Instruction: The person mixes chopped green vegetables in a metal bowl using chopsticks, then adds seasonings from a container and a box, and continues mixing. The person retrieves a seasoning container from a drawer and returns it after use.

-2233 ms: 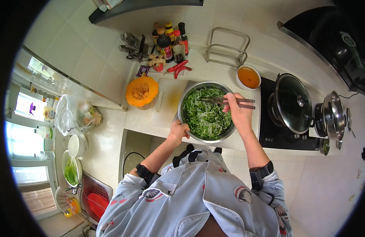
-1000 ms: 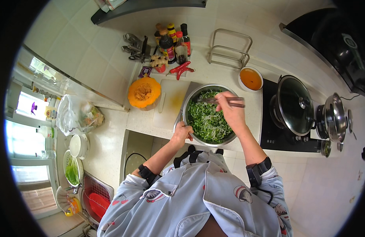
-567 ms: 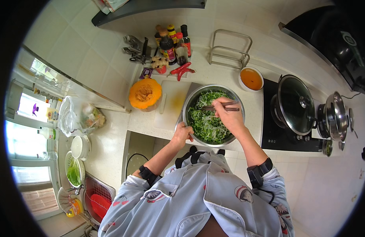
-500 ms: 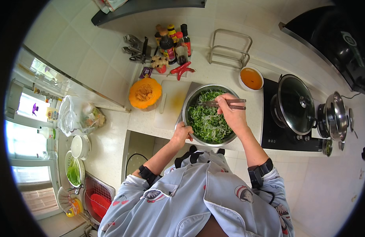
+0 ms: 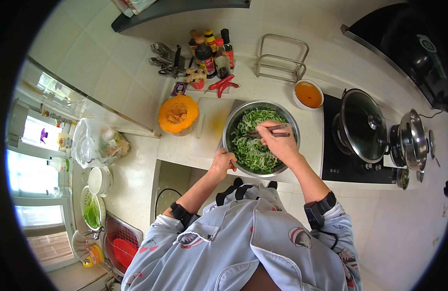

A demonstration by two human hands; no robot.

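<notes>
A round steel bowl (image 5: 293, 163) stands on the counter near its front edge, filled with chopped greens (image 5: 255, 154) and thin pale shreds. Over the right part of the bowl, my right hand (image 5: 277, 138) is closed round a pair of dark chopsticks (image 5: 282, 130), whose tips reach into the greens. My left hand (image 5: 222, 162) grips the bowl's rim at its near left side. A white cutting board (image 5: 208, 140) with a yellow stain lies just left of the bowl.
A cut pumpkin (image 5: 179, 115), red chillies (image 5: 223, 85) and sauce bottles (image 5: 205, 58) stand back left. An orange-brown liquid fills a white bowl (image 5: 295, 99) at the back right. A lidded wok (image 5: 362, 126) sits on the black cooktop (image 5: 333, 165). Leafy greens (image 5: 92, 212) are beside the sink at left.
My right hand has moved slightly left and nearer me, and the chopsticks have shifted within the greens. My left hand still holds the rim.
</notes>
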